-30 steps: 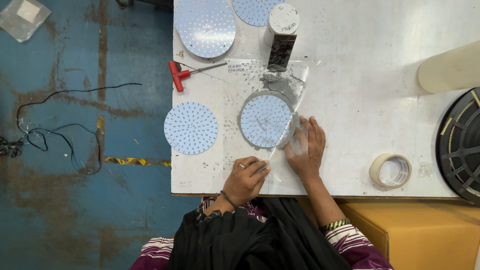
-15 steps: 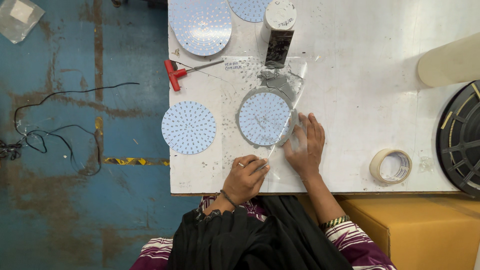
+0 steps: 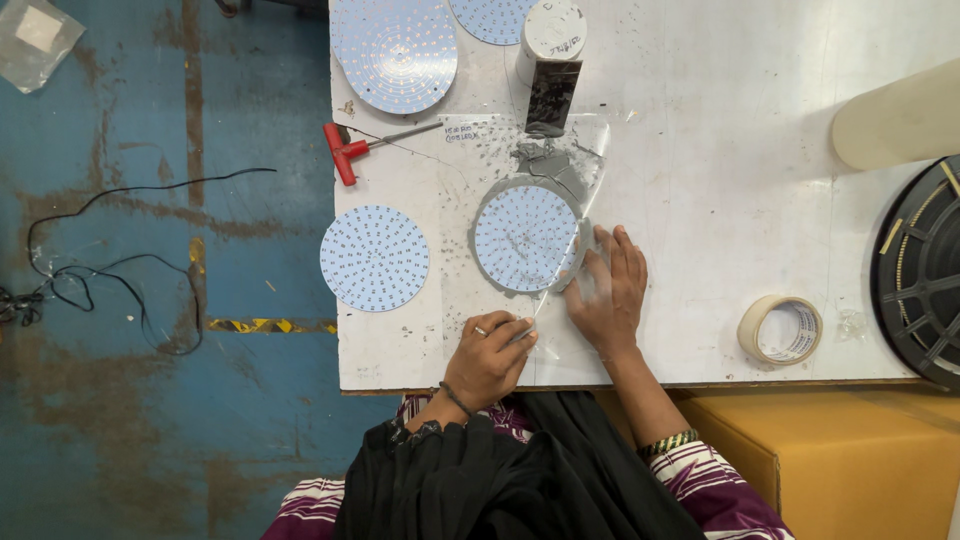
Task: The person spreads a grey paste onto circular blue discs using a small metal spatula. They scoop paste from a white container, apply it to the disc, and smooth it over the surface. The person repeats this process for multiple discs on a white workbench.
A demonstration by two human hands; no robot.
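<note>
At the table's near edge [image 3: 400, 370], the left hand [image 3: 490, 355] is pinching a thin blade [image 3: 545, 295] against the round LED board [image 3: 527, 238]. The right hand [image 3: 608, 290] is lying open, flat beside it. A slip of the blade risks scratching the board or nicking those fingers.

A small assembly workshop: a scuffed white bench [image 3: 700, 200] with round LED boards [image 3: 374, 258], a red T-handle tool [image 3: 345, 152], a tape roll [image 3: 780, 329], over worn blue-painted floor [image 3: 150, 420]
</note>
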